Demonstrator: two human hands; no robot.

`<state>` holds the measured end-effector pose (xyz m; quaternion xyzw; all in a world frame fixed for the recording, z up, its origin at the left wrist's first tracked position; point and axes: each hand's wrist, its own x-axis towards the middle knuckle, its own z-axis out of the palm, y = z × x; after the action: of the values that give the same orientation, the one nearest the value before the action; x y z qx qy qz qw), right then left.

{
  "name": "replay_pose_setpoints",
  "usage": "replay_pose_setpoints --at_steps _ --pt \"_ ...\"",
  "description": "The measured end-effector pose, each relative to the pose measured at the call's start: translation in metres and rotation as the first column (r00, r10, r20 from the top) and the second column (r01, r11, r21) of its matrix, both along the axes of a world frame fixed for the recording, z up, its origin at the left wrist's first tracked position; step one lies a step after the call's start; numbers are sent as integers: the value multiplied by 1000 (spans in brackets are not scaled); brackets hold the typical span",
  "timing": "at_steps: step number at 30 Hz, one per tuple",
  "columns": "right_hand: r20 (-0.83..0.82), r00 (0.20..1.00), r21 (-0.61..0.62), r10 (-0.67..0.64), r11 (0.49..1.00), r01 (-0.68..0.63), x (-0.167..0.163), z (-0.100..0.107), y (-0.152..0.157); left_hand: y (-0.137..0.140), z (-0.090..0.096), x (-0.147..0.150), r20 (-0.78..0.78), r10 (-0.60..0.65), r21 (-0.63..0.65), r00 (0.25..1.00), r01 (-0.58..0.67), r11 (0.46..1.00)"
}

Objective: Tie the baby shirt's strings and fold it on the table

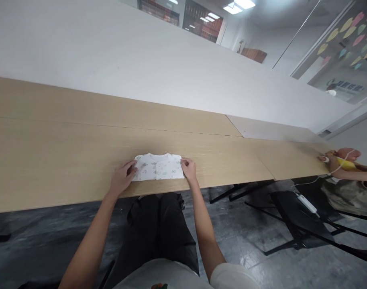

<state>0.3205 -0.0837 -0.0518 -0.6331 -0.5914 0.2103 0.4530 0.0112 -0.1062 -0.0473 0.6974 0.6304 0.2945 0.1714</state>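
A folded white baby shirt with small printed figures lies flat on the wooden table, its round neckline on the far side. At its left edge, the fingers and thumb of my left hand are bent in and hold the cloth. My right hand pinches the upper right edge between thumb and fingers. The shirt's near edge runs close to the front of the table.
The long light-wood table runs along a white wall. On the right, another person handles a doll-like figure in yellow at the table. Black folding chairs, one bearing a white power strip, stand there.
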Motion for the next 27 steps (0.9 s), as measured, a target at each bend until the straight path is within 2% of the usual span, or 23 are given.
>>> replay_pose_setpoints --at_steps 13,16,20,23,27 --pt "-5 1000 21 -9 1000 9 -1 -5 0 4 -9 -4 16 0 34 1000 0 999" --pt "47 998 11 -47 999 47 -3 -4 6 19 -1 4 -4 65 33 998 -65 997" --pt "224 970 -4 -93 995 96 -9 8 26 48 10 15 -23 119 19 993 -119 993" --pt "344 939 -53 -4 998 24 -16 18 43 62 9 16 -30 87 5 996 -87 996" --pt "448 878 -143 167 983 -114 -21 24 53 62 4 11 -35 47 9 998 -46 999"
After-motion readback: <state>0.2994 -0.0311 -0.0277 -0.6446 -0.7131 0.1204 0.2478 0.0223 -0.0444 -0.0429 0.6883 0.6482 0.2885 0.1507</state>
